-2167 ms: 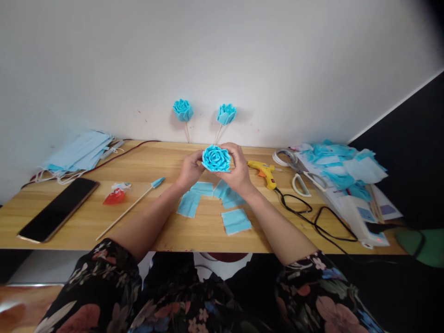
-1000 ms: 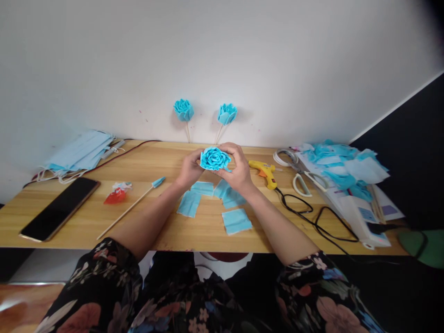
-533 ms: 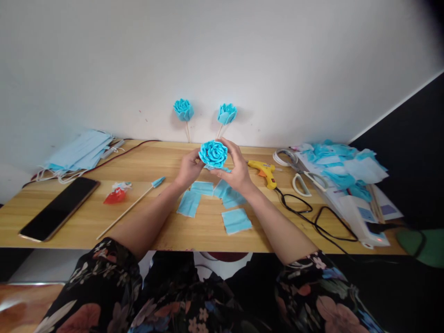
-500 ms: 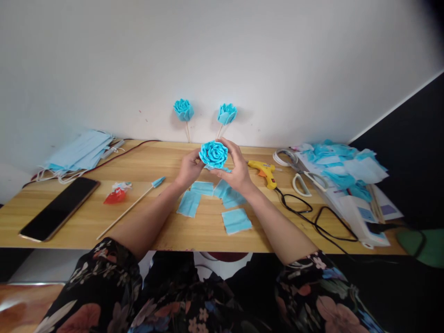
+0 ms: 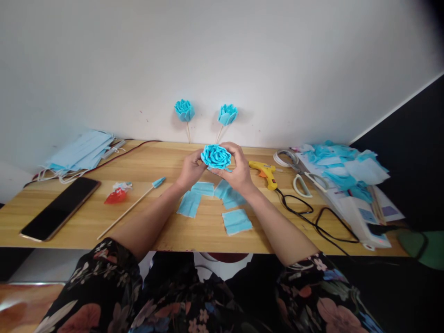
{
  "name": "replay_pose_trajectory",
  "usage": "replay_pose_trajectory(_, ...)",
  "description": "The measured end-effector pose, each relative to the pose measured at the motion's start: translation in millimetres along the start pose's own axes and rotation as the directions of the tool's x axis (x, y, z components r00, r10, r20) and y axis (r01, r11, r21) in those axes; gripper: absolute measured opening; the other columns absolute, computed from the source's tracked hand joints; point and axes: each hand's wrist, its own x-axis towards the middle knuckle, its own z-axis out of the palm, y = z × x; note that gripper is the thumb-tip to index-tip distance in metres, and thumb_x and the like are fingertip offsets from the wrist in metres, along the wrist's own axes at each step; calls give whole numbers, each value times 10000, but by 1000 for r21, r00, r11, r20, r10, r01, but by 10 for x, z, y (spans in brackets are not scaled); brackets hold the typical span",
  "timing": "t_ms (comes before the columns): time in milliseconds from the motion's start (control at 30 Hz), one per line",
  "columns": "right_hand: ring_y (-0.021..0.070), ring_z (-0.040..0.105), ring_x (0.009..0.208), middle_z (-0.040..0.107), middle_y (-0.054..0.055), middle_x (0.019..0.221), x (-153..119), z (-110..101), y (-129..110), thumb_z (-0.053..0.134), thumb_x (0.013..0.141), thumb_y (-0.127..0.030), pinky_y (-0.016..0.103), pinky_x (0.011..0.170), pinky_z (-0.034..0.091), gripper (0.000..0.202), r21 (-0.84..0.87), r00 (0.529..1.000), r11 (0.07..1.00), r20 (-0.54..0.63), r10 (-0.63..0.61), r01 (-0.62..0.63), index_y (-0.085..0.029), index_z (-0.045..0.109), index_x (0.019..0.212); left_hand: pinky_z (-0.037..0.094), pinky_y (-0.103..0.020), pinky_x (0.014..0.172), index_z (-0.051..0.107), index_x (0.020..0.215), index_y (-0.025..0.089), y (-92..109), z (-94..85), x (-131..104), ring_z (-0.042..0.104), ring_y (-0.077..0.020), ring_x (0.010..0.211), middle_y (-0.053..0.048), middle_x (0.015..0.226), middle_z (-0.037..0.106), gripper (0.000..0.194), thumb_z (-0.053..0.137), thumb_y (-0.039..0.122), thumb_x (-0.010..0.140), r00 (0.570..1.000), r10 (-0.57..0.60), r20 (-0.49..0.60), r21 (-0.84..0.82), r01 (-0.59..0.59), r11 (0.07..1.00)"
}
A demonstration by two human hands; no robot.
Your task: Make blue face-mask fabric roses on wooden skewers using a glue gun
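The left hand (image 5: 192,170) and the right hand (image 5: 239,169) cup the ruffled blue flower (image 5: 216,156) between them, gripping it lightly from its two sides just above the desk (image 5: 147,159), its open face turned up. The right thumb lies along the lower rim; where the left fingertips press behind the petals cannot be told. The flower looks very light and soft, its thin folded layers likely to crush or pull loose, though hardly slippery; the best hold is probably low around the outer petals or underneath, with little squeeze, away from the curled centre. Whether it has a stem is hidden. Just below the hands lie blue fabric pieces (image 5: 237,221), some overlapping. Beyond the hands, two smaller flowers (image 5: 184,111) (image 5: 227,114) stand on thin sticks near the wall (image 5: 132,69). To the right of the right hand are the yellow glue gun (image 5: 268,176) and, further out, the scissors (image 5: 301,186) and a heap of blue and white scraps (image 5: 347,162). To the left of the left hand lie a cone-tipped stick (image 5: 130,208), a red packet (image 5: 115,195) and, well apart, the phone (image 5: 59,209), with the stacked face masks (image 5: 81,150) behind it.
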Motion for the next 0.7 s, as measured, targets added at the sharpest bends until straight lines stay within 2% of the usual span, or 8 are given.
replay_pose_trajectory(133,329,544,1347,590,113,1434,9,-33,-33,699,819,-661,540,1131,461,771,31,996,999,82,39,-41,-300,467,1459,510,-267,737,716,785,169,-37,-28,22,630,-154,742,-19,799,735,58,684,169,736,999,-31,-31,25,32,999)
replay_pose_trajectory(267,315,523,1384,557,101,1490,12,-66,-69,468,953,-673,562,1141,452,669,89,995,995,99,24,-33,-318,413,1517,498,-259,718,690,750,170,-45,-41,32,614,-146,719,-16,781,718,25,665,173,754,1000,1,-21,29,-1,1000)
replay_pose_trajectory(500,260,563,1309,633,60,1379,38,-121,-47,421,1032,-505,508,1081,498,420,51,998,998,-36,45,-44,-330,574,1382,480,-265,688,681,751,180,-38,-51,28,589,-151,682,-26,751,684,107,650,254,822,996,83,23,104,-85,991)
replay_pose_trajectory(700,239,605,1215,698,57,1225,79,-165,-120,439,1037,-454,462,1062,497,333,19,998,999,-52,45,-44,-297,663,1227,474,-293,717,654,708,199,-6,-61,31,594,-175,701,-28,701,642,178,641,297,856,987,133,88,153,-145,978)
